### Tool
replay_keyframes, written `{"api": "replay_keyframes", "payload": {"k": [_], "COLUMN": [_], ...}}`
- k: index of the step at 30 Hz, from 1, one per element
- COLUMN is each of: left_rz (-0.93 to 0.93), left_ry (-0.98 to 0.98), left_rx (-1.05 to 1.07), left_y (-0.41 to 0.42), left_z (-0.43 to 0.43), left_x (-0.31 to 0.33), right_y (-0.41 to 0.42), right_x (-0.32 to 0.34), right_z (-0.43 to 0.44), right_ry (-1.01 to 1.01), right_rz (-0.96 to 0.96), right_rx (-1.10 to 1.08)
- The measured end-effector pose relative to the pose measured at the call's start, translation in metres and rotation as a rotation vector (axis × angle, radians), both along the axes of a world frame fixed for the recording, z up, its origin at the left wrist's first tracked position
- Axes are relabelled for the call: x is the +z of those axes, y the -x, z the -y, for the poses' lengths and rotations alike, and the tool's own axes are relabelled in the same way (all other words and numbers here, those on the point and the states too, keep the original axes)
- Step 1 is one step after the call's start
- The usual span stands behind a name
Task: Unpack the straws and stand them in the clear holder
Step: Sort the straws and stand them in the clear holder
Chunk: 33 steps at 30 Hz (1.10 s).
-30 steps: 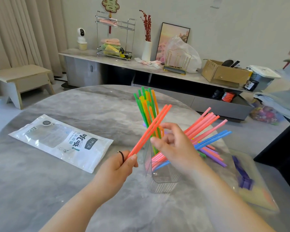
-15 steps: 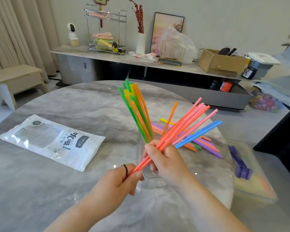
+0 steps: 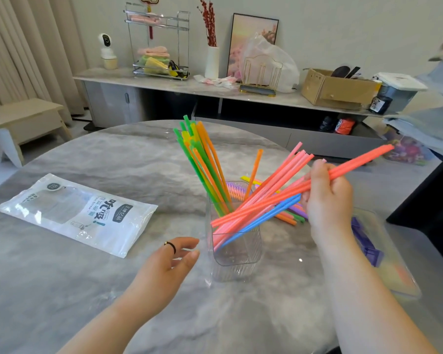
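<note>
Person shows as two arms only, seen from above. Left grip (image 3: pixel 169 264) is bare, w/ one thin black ring (image 3: pixel 170 246) round a finger, close to the knuckle. It's a plain dark band, narrow, approx. even width all round; can't tell which finger. One nail on that grip reads short & natural-looking. Right grip (image 3: pixel 327 198) is bare; nails too blurred to judge. Left forearm (image 3: pixel 108 325) & right forearm (image 3: pixel 363 297) are both bare skin down to the bottom frame edge, wrists incl.
</note>
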<state>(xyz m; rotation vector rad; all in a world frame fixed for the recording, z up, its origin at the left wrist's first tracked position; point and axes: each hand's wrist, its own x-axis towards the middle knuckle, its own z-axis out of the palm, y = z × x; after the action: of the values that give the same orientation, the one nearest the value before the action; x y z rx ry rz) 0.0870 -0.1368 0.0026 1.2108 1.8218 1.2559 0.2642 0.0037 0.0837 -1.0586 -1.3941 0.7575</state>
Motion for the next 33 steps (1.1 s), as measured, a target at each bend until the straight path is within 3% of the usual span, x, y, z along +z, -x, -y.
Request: {"api": "replay_keyframes", "payload": {"k": [2,5,11,18,24,30,33], "left_rz": [0.019,0.03,-0.007,0.069,0.25,0.273,0.297], "left_ry": [0.01,0.013,-0.01,-0.1,-0.122,-0.218,-0.22], "left_rx": [-0.012,-0.025,-0.009,0.346,0.311,0.462,0.564], "left_y": [0.001,0.0,-0.003,-0.01,-0.033,-0.039,-0.043], "left_z": [0.0,0.0,-0.003,-0.02,-0.069,-0.112,-0.127], "left_x": [0.0,0.002,0.007,0.022,0.037,0.047,0.046], "right_y": [-0.006,-0.005,0.029,0.022,-0.005,-0.024,-0.021], "right_x": [0.004,-0.001,-0.024,-0.028,-0.024,-0.022,-0.03], "right_z": [-0.003,-0.003,-0.004,-0.005,-0.008,-0.009,-0.011], "right_ry": [-0.047,-0.088,0.131,0.329,0.298,0.583,0.586], "right_rz": [-0.037,0.081,0.378,0.222,0.353,0.655,0.614], "right_rx": [-0.042,-0.05,0.131,0.31,0.168,0.291,0.304]}}
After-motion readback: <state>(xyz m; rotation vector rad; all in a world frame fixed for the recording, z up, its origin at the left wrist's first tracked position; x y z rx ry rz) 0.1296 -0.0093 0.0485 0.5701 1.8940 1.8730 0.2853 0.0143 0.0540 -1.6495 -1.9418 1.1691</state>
